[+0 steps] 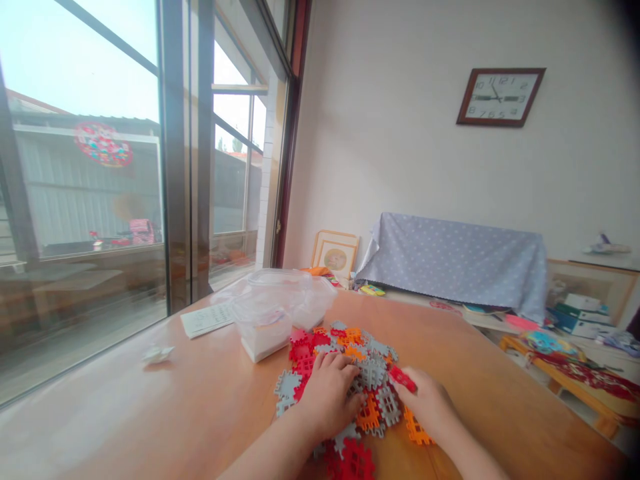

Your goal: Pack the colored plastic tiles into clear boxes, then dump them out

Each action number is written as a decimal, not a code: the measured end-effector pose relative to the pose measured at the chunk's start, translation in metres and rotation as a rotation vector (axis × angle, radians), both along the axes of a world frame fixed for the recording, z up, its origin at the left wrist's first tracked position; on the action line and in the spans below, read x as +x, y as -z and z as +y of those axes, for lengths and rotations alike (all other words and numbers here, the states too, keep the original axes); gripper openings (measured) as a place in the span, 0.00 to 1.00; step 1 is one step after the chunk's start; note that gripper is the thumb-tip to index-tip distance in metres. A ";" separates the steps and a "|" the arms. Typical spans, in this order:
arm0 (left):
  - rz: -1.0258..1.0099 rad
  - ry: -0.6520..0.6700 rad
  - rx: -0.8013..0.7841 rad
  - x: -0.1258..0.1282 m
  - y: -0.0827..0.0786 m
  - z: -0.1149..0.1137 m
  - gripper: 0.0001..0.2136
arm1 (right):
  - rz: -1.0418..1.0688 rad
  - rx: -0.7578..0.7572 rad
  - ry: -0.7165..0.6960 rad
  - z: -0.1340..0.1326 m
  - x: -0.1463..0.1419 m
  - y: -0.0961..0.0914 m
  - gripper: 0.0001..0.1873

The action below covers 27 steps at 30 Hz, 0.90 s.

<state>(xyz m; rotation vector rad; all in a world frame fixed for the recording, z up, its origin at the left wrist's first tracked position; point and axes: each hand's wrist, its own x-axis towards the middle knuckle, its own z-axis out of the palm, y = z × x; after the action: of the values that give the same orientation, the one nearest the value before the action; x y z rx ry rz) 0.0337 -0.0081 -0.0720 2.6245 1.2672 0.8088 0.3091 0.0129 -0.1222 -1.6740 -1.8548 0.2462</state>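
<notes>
A heap of flat interlocking plastic tiles (pixel 350 373) in red, orange and grey lies on the wooden table (pixel 200 400). My left hand (pixel 327 393) rests palm-down on the middle of the heap, its fingers curled over red and grey tiles. Just to the right, my right hand (pixel 425 400) pinches a red tile (pixel 401 378) at the heap's edge. Whether the left hand grips any tile is hidden under the palm.
A clear plastic box with a loose lid (pixel 275 307) stands behind the heap. A paper sheet (pixel 207 319) and a crumpled wrapper (pixel 158 354) lie to the left near the window. A low cluttered bench (pixel 575 373) stands to the right, beyond the table edge.
</notes>
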 end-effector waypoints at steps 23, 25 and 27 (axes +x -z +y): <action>-0.052 0.011 -0.035 0.002 0.002 0.000 0.23 | 0.512 -0.050 0.175 -0.010 0.016 -0.016 0.38; -0.033 0.018 -0.024 0.002 0.002 0.000 0.19 | 0.331 -0.168 0.171 -0.010 0.034 -0.013 0.41; -0.024 0.011 -0.017 0.001 0.002 0.001 0.18 | 0.203 -0.302 0.121 -0.015 0.043 -0.011 0.45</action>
<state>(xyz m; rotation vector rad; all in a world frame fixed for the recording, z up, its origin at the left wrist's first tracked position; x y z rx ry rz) 0.0351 -0.0071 -0.0738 2.5980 1.2475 0.8224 0.3521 -0.0024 -0.1112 -1.8759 -1.6196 0.6470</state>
